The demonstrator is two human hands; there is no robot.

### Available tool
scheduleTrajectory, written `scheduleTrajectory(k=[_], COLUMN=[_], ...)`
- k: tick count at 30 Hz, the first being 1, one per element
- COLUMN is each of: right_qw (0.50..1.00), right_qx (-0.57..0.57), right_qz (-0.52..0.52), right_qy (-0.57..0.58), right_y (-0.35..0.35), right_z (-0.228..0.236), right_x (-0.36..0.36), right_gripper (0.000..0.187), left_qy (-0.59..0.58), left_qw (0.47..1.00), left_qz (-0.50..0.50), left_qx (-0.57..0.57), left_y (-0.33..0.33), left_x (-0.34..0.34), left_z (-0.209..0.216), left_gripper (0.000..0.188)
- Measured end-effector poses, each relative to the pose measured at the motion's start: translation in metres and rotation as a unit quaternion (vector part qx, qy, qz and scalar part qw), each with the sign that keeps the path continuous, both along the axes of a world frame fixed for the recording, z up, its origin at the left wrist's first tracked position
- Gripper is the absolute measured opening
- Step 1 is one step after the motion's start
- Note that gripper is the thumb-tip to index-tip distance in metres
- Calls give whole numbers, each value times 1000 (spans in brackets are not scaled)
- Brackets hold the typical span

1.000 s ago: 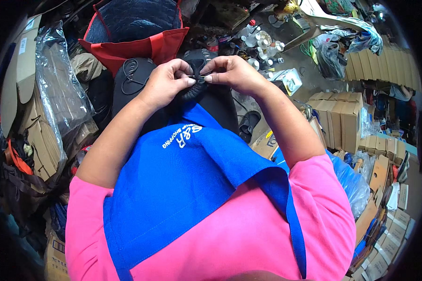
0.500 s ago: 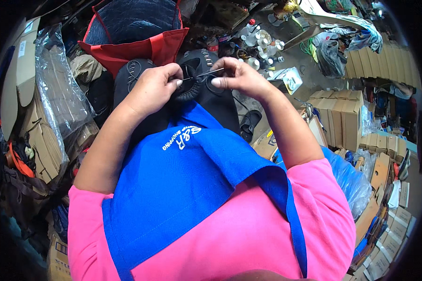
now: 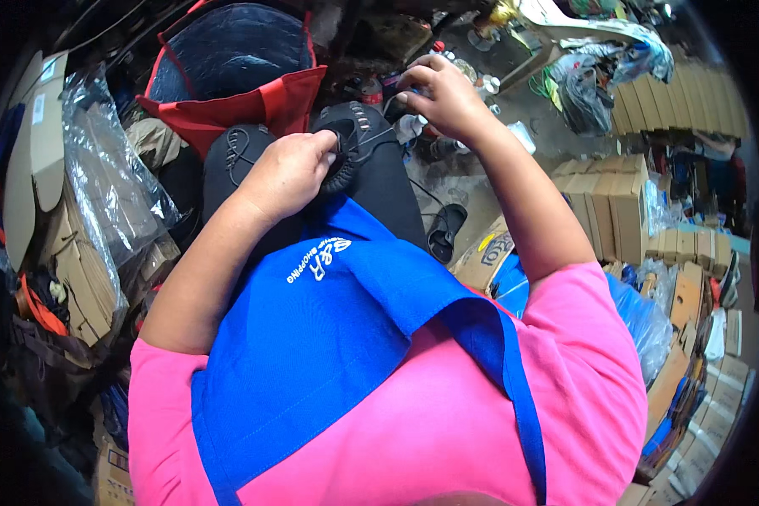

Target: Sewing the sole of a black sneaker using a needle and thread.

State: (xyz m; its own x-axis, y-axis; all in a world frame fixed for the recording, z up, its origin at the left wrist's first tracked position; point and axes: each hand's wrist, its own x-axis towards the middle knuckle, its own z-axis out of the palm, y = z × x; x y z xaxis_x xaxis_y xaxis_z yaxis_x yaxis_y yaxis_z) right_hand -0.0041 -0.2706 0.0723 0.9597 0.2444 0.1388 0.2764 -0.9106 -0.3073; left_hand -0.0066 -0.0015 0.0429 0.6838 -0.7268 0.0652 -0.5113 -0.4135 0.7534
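Observation:
A black shoe (image 3: 341, 175) with a ridged, stitched edge lies on my lap, and pale stitches run across its upper. My left hand (image 3: 299, 171) is closed on the shoe's opening edge, fingertips partly hidden. Up and to the right, away from the shoe, my right hand (image 3: 444, 94) is raised with thumb and fingers bent together; what it pinches is too small to make out. A thin dark thread (image 3: 378, 140) slants from the shoe toward that hand. On my left knee rests another black shoe (image 3: 243, 145) with a loose cord over it.
A red bag (image 3: 270, 103) with silvery lining gapes beyond my knees. Several bottles (image 3: 486, 84) stand at the far right. A black sandal (image 3: 445, 232) lies on the floor to my right. Cardboard stacks (image 3: 603, 207) and clear plastic (image 3: 114, 160) flank me.
My right hand has moved up and right, away from the shoe. The thin metal tool seen between my hands no longer shows there. My left hand has shifted slightly but stays at the shoe.

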Motion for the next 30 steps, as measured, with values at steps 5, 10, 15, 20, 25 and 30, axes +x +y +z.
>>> scheduleTrajectory(k=[5,10,15,20,25,30], right_qw=[962,942,957,925,717,744], right_qx=[-171,-189,-178,254,669,530], right_qz=[206,257,223,-110,-18,204], right_qy=[58,104,46,260,193,351], right_y=[60,68,20,-31,53,83], right_z=[39,25,6,18,38,45], right_x=[-19,-13,-14,-26,-4,-21], right_gripper=[9,16,23,9,22,28], left_qy=[-4,-65,-238,-34,182,407], left_qw=[1000,997,962,985,904,864], left_qz=[0,-27,0,171,58,-86], left_qx=[28,25,136,-13,-383,-285], left_y=[6,13,64,127,59,38], left_x=[0,-1,-16,-23,-6,-37], left_z=[0,-10,-10,7,62,48], left_gripper=[11,8,15,10,5,26])
